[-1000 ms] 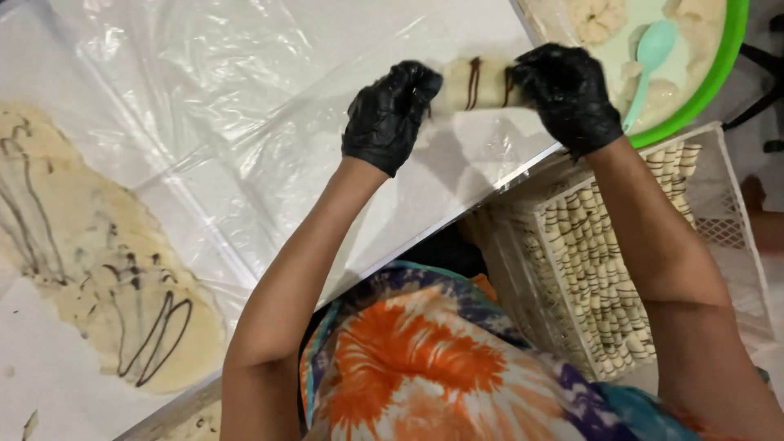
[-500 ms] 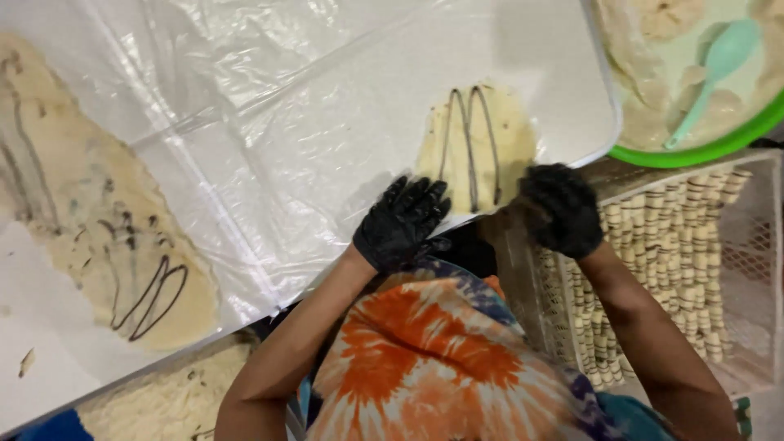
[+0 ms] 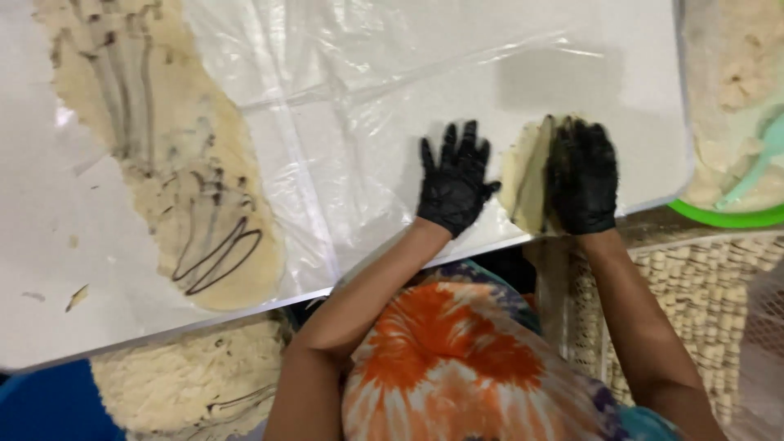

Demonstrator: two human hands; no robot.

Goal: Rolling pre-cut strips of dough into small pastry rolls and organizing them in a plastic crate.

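- A pale, flattened piece of dough [image 3: 525, 175] is seen near the front edge of the white table [image 3: 621, 73], on the clear plastic sheet [image 3: 343, 106] spread over it; its right part is folded up on edge.
- The right hand [image 3: 581, 175], in a black glove, is laid over the folded part of the dough, fingers together and flat, pressing rather than clasping.
- The left hand [image 3: 454, 175], also black-gloved, is rested flat on the plastic just beside the dough, fingers spread wide, with nothing held.
- A long rolled-out slab of dough [image 3: 175, 163] streaked with dark lines is laid well apart to the left on the same table.
- A green-rimmed bowl [image 3: 727, 216] with dough pieces and a pale teal spatula [image 3: 763, 167] is set at the right edge.
- A white crate [image 3: 702, 302] packed with small dough pieces is placed below the table by the right arm.
- A blue tub [image 3: 41, 404] with dough scraps is seen at the lower left.
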